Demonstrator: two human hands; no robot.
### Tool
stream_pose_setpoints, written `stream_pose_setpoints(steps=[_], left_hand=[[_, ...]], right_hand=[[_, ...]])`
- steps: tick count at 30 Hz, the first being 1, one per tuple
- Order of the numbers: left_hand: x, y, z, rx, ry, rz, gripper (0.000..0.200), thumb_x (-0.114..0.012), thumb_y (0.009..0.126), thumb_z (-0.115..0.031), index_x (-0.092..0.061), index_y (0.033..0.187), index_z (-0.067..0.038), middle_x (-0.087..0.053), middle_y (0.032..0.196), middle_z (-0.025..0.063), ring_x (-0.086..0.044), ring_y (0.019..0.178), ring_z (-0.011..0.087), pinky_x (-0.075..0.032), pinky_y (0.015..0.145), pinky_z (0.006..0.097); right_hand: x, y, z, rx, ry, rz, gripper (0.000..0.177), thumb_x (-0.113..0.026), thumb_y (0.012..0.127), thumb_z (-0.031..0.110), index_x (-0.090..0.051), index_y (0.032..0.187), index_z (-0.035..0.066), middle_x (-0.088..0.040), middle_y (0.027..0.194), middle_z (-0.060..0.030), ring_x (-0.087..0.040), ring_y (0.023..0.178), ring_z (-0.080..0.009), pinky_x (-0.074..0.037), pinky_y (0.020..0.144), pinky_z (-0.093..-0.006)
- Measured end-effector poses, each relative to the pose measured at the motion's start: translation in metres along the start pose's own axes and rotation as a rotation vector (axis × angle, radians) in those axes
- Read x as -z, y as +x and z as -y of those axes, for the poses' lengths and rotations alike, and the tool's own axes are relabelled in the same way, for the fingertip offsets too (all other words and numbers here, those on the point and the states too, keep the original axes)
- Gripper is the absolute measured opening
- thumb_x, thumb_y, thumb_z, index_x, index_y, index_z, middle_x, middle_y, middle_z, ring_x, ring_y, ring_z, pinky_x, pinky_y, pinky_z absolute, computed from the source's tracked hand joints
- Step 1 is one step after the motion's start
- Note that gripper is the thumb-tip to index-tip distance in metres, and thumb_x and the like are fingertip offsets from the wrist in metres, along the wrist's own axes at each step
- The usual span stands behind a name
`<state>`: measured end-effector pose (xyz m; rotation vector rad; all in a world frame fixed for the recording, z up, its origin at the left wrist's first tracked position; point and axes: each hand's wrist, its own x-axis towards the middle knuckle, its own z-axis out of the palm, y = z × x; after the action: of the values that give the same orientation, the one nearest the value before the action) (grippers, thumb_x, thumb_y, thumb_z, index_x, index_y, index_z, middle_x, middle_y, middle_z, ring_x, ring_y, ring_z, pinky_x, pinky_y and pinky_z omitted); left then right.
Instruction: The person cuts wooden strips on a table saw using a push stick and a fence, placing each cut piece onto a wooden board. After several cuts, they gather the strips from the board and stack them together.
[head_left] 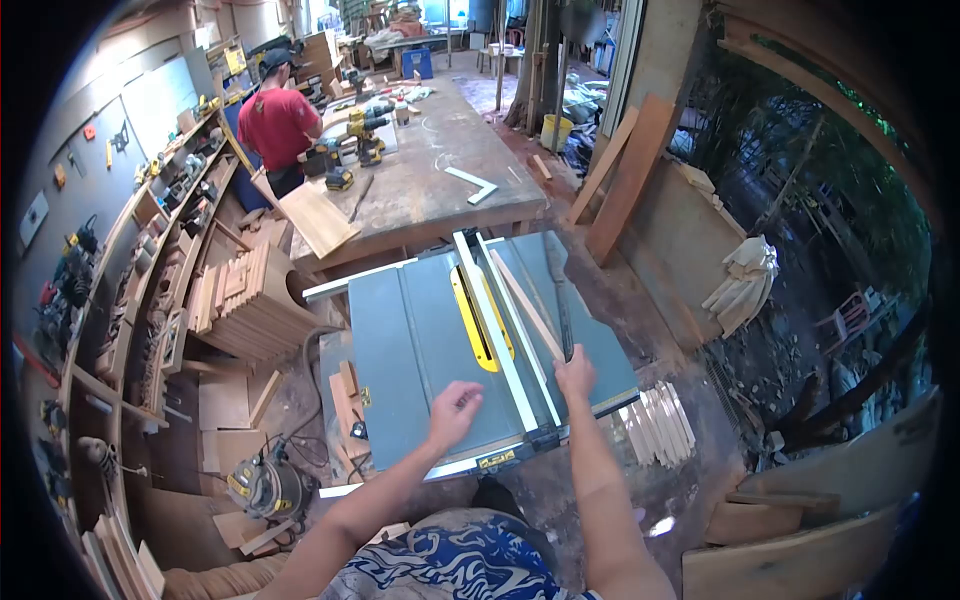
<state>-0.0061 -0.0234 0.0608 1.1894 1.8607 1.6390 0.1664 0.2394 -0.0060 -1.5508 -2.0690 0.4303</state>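
Note:
A table saw (400,330) with a grey top fills the space in front of me. Its yellow throat plate (464,320) lies left of a long pale rip fence (497,330). My right hand (575,376) is closed at the near end of a thin wooden strip (527,305), right of the fence. A dark narrow stick (563,300) also runs to this hand; whether the fingers grip it too is hard to tell. Over the saw top, left of the fence, my left hand (455,412) hovers with loosely bent fingers and nothing visible in them.
A workbench (430,190) beyond the saw carries cordless drills (366,135) and a white square (472,186). A person in a red shirt (275,125) stands at its left. Stacked boards (240,300), a vacuum (265,485) and cut strips (657,425) surround the saw.

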Motion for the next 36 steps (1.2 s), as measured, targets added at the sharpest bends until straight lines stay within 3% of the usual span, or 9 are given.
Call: stream_pose_setpoints(steps=[3, 6, 8, 10, 12, 15, 21, 32, 36], left_hand=[[-0.014, 0.006, -0.003, 0.009, -0.001, 0.110, 0.017, -0.072, 0.096, -0.009, -0.075, 0.112, -0.004, -0.070, 0.097, 0.0050, -0.063, 0.086, 0.0140, -0.053, 0.079, 0.0311], [0.000, -0.001, -0.021, 0.007, -0.038, 0.113, 0.017, -0.074, 0.095, -0.012, -0.076, 0.109, -0.003, -0.071, 0.095, 0.0064, -0.065, 0.086, 0.0139, -0.053, 0.079, 0.0309], [0.020, -0.015, -0.012, 0.033, 0.020, 0.096, 0.019, -0.073, 0.094, -0.013, -0.075, 0.111, -0.004, -0.072, 0.101, 0.0090, -0.067, 0.091, 0.0189, -0.053, 0.082, 0.0341], [0.035, -0.039, -0.009, 0.091, 0.081, 0.076, 0.021, -0.072, 0.094, -0.014, -0.075, 0.112, -0.004, -0.073, 0.107, 0.0117, -0.069, 0.095, 0.0240, -0.054, 0.085, 0.0373], [0.045, -0.057, -0.025, -0.214, 0.390, -0.013, 0.036, -0.075, 0.092, -0.020, -0.071, 0.125, -0.006, -0.067, 0.126, 0.0158, -0.065, 0.112, 0.0330, -0.052, 0.096, 0.0439], [0.028, -0.083, -0.043, -0.310, 0.397, -0.056, 0.057, -0.078, 0.089, -0.029, -0.062, 0.139, -0.008, -0.057, 0.144, 0.0193, -0.055, 0.129, 0.0417, -0.046, 0.107, 0.0510], [-0.030, -0.117, 0.009, -0.222, 0.340, 0.093, 0.076, -0.080, 0.088, -0.048, -0.055, 0.148, -0.009, -0.049, 0.154, 0.0196, -0.046, 0.141, 0.0424, -0.040, 0.115, 0.0544], [-0.057, -0.100, 0.048, -0.340, 0.572, 0.256, 0.063, -0.075, 0.090, -0.047, -0.063, 0.139, -0.009, -0.059, 0.149, 0.0098, -0.050, 0.142, 0.0327, -0.038, 0.117, 0.0527], [-0.055, -0.100, 0.028, -0.347, 0.720, 0.329, 0.083, -0.071, 0.088, -0.059, -0.056, 0.145, -0.001, -0.053, 0.155, 0.0154, -0.046, 0.145, 0.0349, -0.035, 0.119, 0.0544]], right_hand=[[-0.006, 0.015, -0.009, -0.035, -0.059, 0.157, 0.047, -0.077, 0.087, 0.024, -0.059, 0.126, 0.009, -0.075, 0.103, -0.0224, -0.071, 0.100, -0.0479, -0.056, 0.084, -0.0566], [-0.005, 0.008, -0.035, 0.080, 0.147, -0.012, 0.035, -0.077, 0.088, 0.018, -0.057, 0.115, 0.006, -0.072, 0.085, -0.0180, -0.074, 0.080, -0.0388, -0.058, 0.070, -0.0487], [0.043, -0.021, -0.038, -0.228, 0.939, 0.159, 0.025, -0.075, 0.087, 0.006, -0.054, 0.102, 0.007, -0.067, 0.078, -0.0093, -0.062, 0.062, -0.0218, -0.050, 0.057, -0.0377], [0.088, -0.076, -0.040, -0.245, 1.107, 0.155, 0.029, -0.073, 0.085, -0.005, -0.051, 0.096, 0.009, -0.059, 0.075, -0.0018, -0.056, 0.061, -0.0104, -0.046, 0.054, -0.0298], [0.130, -0.140, -0.036, -0.288, 0.910, 0.275, 0.029, -0.073, 0.085, -0.007, -0.052, 0.095, 0.009, -0.061, 0.079, -0.0021, -0.058, 0.061, -0.0124, -0.048, 0.056, -0.0305], [0.138, -0.249, -0.027, -0.302, 0.991, 0.173, 0.028, -0.076, 0.085, -0.006, -0.054, 0.095, 0.009, -0.062, 0.087, -0.0011, -0.060, 0.073, -0.0098, -0.051, 0.066, -0.0273], [0.149, -0.365, 0.007, -0.382, 0.529, 0.038, 0.018, -0.076, 0.087, 0.002, -0.061, 0.096, 0.002, -0.064, 0.087, -0.0057, -0.063, 0.081, -0.0168, -0.052, 0.076, -0.0329], [0.089, -0.355, -0.010, -0.400, 0.411, -0.035, 0.022, -0.081, 0.082, 0.008, -0.067, 0.097, 0.001, -0.071, 0.085, -0.0131, -0.069, 0.081, -0.0295, -0.054, 0.077, -0.0407], [0.089, -0.342, 0.002, -0.335, 0.361, -0.023, 0.020, -0.081, 0.083, 0.005, -0.064, 0.093, 0.001, -0.069, 0.080, -0.0085, -0.064, 0.074, -0.0181, -0.053, 0.072, -0.0356]])
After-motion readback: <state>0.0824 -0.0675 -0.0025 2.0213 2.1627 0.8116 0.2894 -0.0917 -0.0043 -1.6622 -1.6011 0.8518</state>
